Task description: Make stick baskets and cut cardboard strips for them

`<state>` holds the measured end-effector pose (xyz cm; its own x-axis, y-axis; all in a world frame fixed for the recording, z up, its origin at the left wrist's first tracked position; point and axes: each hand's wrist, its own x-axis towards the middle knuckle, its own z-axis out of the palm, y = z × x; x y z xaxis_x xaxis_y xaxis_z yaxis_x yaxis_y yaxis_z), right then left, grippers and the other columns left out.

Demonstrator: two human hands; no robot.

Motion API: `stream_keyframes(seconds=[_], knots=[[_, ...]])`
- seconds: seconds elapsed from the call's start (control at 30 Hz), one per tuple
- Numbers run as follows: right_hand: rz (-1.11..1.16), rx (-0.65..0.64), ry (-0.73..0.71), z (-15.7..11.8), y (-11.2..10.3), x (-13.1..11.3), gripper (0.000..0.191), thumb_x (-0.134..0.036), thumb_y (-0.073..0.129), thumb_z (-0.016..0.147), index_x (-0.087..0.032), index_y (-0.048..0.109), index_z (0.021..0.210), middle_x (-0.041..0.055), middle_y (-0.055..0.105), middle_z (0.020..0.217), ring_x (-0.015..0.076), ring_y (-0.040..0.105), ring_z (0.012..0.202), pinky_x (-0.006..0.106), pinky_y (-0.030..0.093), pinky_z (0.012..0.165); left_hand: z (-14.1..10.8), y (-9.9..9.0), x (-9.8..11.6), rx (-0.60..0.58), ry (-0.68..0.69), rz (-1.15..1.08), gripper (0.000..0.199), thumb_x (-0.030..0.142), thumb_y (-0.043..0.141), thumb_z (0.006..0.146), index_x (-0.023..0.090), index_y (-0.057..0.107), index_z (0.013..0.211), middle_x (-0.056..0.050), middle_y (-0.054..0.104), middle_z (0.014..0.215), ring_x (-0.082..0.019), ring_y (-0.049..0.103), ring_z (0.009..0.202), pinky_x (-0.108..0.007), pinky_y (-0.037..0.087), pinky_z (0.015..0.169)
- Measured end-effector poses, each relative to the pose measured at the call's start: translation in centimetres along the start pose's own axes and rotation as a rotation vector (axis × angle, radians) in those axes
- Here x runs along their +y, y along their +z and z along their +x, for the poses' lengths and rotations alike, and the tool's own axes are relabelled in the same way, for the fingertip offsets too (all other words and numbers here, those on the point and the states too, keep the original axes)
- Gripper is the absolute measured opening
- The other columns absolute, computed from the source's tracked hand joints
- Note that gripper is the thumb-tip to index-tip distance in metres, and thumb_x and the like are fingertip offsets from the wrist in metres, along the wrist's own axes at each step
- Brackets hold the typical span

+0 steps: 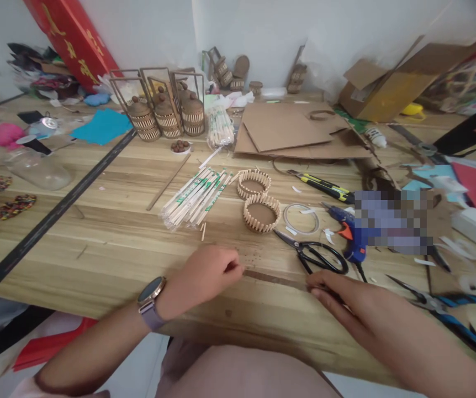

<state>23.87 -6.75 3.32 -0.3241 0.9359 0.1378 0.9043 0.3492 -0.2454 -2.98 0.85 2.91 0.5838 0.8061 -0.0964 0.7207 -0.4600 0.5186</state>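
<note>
Right hand point(356, 304) and left hand point(205, 276) hold a brown strip point(275, 279).
Near the front edge of the worktop point(109, 265), the fingers pinch both its ends; gentle, even tension should keep it flat and straight.

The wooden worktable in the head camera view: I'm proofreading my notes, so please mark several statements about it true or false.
1. Both the left hand and the right hand hold a thin brown strip. True.
2. A round-faced watch is on the right wrist. False: it is on the left.
3. Flat brown cardboard sheets lie beyond two round stick-walled trays. True.
4. The blue glue gun lies left of those trays. False: it lies to their right.
</note>
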Motion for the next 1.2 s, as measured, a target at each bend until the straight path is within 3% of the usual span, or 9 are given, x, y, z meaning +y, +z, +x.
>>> stream_keyframes(seconds=[0.1,0.2,0.33,0.5,0.67,0.83,1.0,1.1,1.2], knots=[[0.104,-0.233,0.074,-0.4,1.9,0.0,0.021,-0.028,0.041,0.097,-0.026,0.060,0.088,-0.0027,0.070,0.064,0.0170,0.066,0.051,0.025,0.042,0.046,0.1,0.3,-0.3,-0.023,0.002,0.184,0.030,0.016,0.058,0.086,0.018,0.052,0.057,0.001,0.058,0.057,-0.015,0.056,0.057,-0.026,0.030,0.052],[0.070,-0.323,0.179,-0.2,3.0,0.1,0.018,-0.028,0.040,0.096,-0.025,0.055,0.086,-0.0015,0.070,0.065,0.0193,0.068,0.054,0.026,0.041,0.048,0.0,1.1,-0.4,-0.011,0.068,0.310,0.027,0.015,0.058,0.086,0.018,0.055,0.059,-0.002,0.062,0.062,-0.019,0.061,0.065,-0.029,0.039,0.057],[-0.043,-0.301,0.279,0.2,2.9,0.8,0.014,-0.033,0.048,0.093,-0.025,0.055,0.085,-0.0012,0.071,0.064,0.0209,0.069,0.053,0.026,0.036,0.044,-0.3,2.1,-0.5,0.002,0.112,0.375,0.023,0.016,0.058,0.088,0.017,0.058,0.065,-0.005,0.065,0.069,-0.023,0.063,0.074,-0.034,0.047,0.066],[-0.126,-0.282,0.273,0.6,2.8,1.5,0.012,-0.029,0.051,0.093,-0.024,0.056,0.083,-0.0008,0.072,0.066,0.0209,0.070,0.056,0.026,0.036,0.046,-1.1,2.8,0.2,0.107,0.076,0.499,0.008,0.016,0.061,0.087,0.016,0.060,0.079,-0.009,0.063,0.084,-0.028,0.060,0.085,-0.040,0.051,0.072],[-0.218,-0.202,0.189,0.6,3.8,2.0,0.012,-0.024,0.051,0.093,-0.022,0.055,0.082,0.0020,0.072,0.072,0.0208,0.070,0.057,0.027,0.035,0.046,-1.8,3.9,0.9,0.090,0.398,0.543,0.022,0.011,0.056,0.093,0.016,0.058,0.114,-0.008,0.062,0.099,-0.023,0.057,0.089,-0.033,0.051,0.069],[-0.246,-0.021,0.049,0.2,4.4,2.0,0.017,-0.022,0.045,0.095,-0.022,0.057,0.082,0.0019,0.068,0.074,0.0177,0.064,0.055,0.028,0.036,0.048,-1.9,5.0,0.8,0.049,0.465,0.549,0.017,0.012,0.054,0.095,0.009,0.062,0.109,-0.009,0.063,0.096,-0.021,0.056,0.088,-0.030,0.052,0.069],[-0.305,0.082,-0.074,0.6,4.0,2.8,0.029,-0.029,0.041,0.099,-0.021,0.061,0.080,0.0042,0.065,0.075,0.0209,0.064,0.067,0.033,0.041,0.063,-1.8,5.2,1.4,0.033,0.513,0.579,0.012,0.013,0.053,0.095,0.011,0.065,0.092,-0.009,0.063,0.096,-0.022,0.057,0.086,-0.032,0.051,0.069],[-0.283,0.096,-0.037,2.3,3.1,4.4,0.031,-0.034,0.042,0.099,-0.022,0.066,0.084,0.0057,0.068,0.081,0.0222,0.063,0.075,0.034,0.041,0.069,-1.8,5.1,1.9,0.021,0.516,0.596,0.013,0.013,0.052,0.096,0.010,0.064,0.095,-0.008,0.063,0.094,-0.021,0.057,0.086,-0.031,0.050,0.068],[-0.278,0.040,0.111,5.0,2.2,6.1,0.026,-0.035,0.048,0.095,-0.022,0.069,0.087,0.0073,0.071,0.088,0.0258,0.064,0.086,0.037,0.040,0.073,-1.8,5.4,2.1,0.067,0.506,0.593,0.021,0.013,0.051,0.096,0.007,0.061,0.114,-0.009,0.064,0.098,-0.021,0.057,0.087,-0.032,0.050,0.069]])
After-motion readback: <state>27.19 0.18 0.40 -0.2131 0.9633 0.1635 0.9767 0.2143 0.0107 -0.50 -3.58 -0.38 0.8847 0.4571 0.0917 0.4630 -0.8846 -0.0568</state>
